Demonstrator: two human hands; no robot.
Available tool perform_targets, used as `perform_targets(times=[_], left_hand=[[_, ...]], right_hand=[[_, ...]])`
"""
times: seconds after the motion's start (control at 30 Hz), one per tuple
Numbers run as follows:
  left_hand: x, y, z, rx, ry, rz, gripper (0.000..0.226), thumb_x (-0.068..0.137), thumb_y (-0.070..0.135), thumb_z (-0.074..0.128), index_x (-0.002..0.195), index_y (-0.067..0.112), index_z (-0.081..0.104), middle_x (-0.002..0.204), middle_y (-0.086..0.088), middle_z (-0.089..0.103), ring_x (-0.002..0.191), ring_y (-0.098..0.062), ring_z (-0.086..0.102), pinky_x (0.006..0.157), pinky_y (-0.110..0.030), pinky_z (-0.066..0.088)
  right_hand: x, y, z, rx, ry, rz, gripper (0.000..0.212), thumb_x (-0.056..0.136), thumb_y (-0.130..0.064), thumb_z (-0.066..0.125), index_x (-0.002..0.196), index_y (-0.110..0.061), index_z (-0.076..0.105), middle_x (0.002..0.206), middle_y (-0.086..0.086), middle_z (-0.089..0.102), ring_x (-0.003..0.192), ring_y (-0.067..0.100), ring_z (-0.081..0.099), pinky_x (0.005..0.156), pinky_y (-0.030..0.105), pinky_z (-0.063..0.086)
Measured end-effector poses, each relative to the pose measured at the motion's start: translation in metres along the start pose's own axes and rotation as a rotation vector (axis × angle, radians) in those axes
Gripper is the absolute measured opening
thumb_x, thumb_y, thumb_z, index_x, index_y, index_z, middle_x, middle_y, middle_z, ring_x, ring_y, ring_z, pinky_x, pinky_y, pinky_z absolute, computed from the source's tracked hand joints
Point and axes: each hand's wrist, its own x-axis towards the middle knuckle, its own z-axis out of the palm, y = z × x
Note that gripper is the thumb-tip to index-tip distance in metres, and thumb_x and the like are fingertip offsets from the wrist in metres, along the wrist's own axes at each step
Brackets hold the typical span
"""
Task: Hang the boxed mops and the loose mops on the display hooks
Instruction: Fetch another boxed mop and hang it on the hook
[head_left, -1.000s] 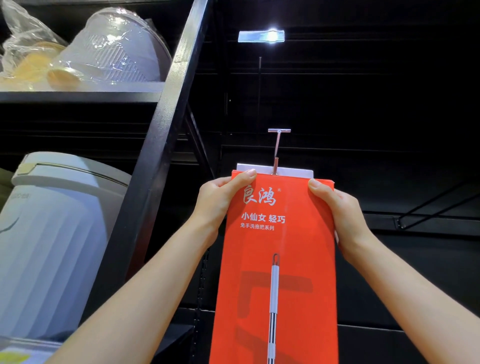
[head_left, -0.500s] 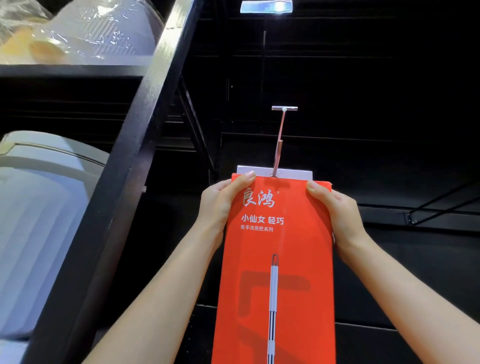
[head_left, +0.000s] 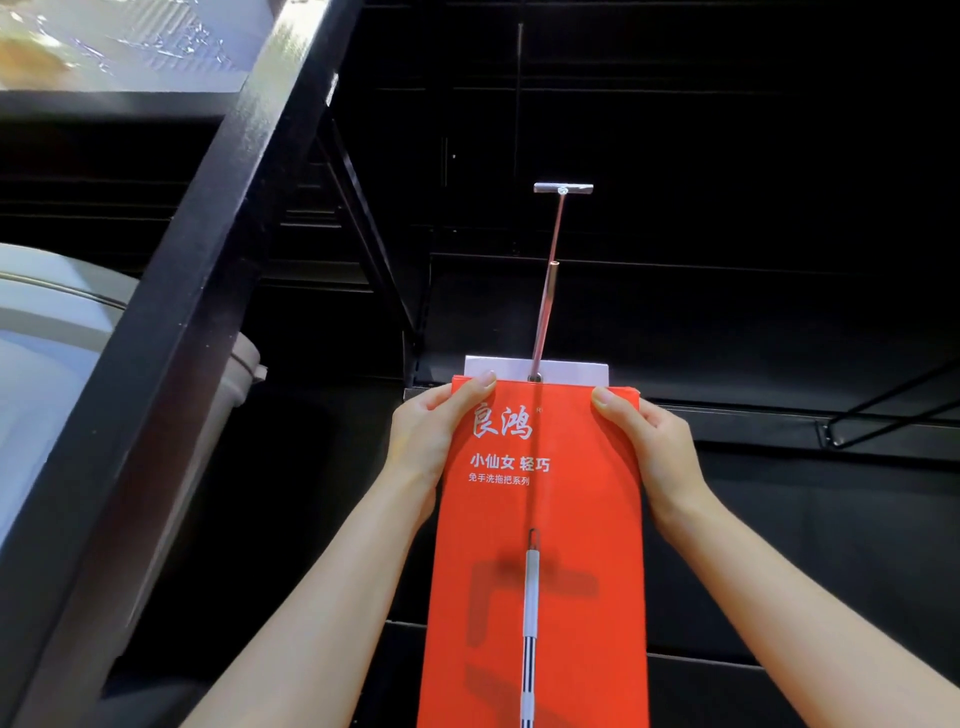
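Two hands grip one boxed mop. The left hand (head_left: 423, 441) curls round the left edge of the red mop box (head_left: 540, 545), thumb laid across the front near the top corner, the other fingers hidden behind. The right hand (head_left: 652, 447) mirrors it on the right edge, thumb on the front face. Both forearms reach up from the bottom of the view, one on each side of the box. The box stands upright, and its white hang tab (head_left: 571, 370) is threaded on a single metal display hook (head_left: 546, 291), near the hook's front end. To the left stand one black shelf post (head_left: 171, 364) and one pale grey bin (head_left: 47, 364) behind it.
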Motion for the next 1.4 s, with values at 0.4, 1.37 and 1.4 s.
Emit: perform_targets(times=[0.4,1.37,1.4], left_hand=[[0.015,-0.026,-0.002,0.021,0.022,-0.012,0.032,0.08,0.039,0.069,0.094,0.01,0.066,0.077,-0.005,0.072,0.061,-0.014,0.07,0.055,-0.025,0.056],[0.009,-0.038,-0.007,0.171,0.044,-0.022,0.04,0.08,0.051,0.064,0.099,0.015,0.065,0.084,-0.003,0.075,0.067,-0.014,0.072,0.061,-0.027,0.058],[0.005,-0.04,-0.009,0.172,0.025,-0.03,0.04,0.081,0.05,0.063,0.103,0.016,0.064,0.087,-0.003,0.075,0.07,-0.015,0.072,0.062,-0.028,0.058]], right_hand=[[0.014,0.027,0.003,-0.008,0.026,-0.009,0.013,0.081,-0.026,0.069,0.081,-0.015,0.073,0.065,-0.006,0.072,0.057,0.004,0.064,0.052,0.015,0.05],[0.004,0.048,0.004,-0.067,-0.033,-0.023,0.031,0.088,-0.045,0.056,0.088,-0.017,0.069,0.092,0.01,0.07,0.079,0.018,0.066,0.071,0.031,0.055],[0.002,0.053,0.002,-0.072,-0.041,-0.022,0.032,0.088,-0.048,0.056,0.093,-0.019,0.069,0.104,0.013,0.068,0.087,0.02,0.067,0.076,0.032,0.057]])
